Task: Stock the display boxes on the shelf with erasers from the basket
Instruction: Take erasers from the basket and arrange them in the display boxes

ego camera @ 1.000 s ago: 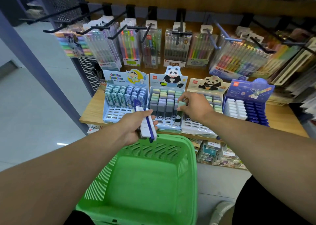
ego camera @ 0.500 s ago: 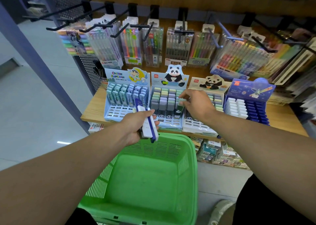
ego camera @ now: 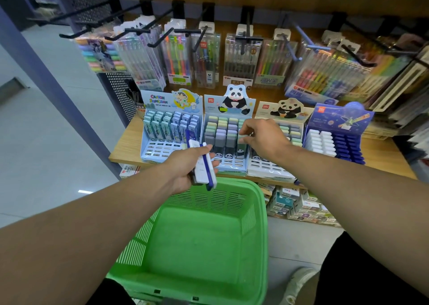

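Several eraser display boxes stand in a row on the wooden shelf (ego camera: 383,158). My left hand (ego camera: 185,167) holds a small stack of white and dark blue erasers (ego camera: 203,165) above the far rim of the green basket (ego camera: 257,212), whose inside looks bare. My right hand (ego camera: 264,137) pinches a pale green eraser (ego camera: 242,140) over the right column of the middle panda box (ego camera: 226,163), which holds pastel and grey erasers. To its left is the Crayon Shin-chan box (ego camera: 162,149), to its right a second panda box (ego camera: 269,169) and a blue box (ego camera: 341,123) of white and navy erasers.
Packs of coloured pens (ego camera: 241,58) hang on black hooks above the boxes. A black perforated panel (ego camera: 120,93) and a grey post (ego camera: 46,77) stand at the left. More boxed stock (ego camera: 299,207) sits under the shelf. A shoe (ego camera: 299,281) shows at the bottom right.
My right hand has drawn back slightly to the right with the pale green eraser still at the middle panda box. My left hand stays put with its stack.
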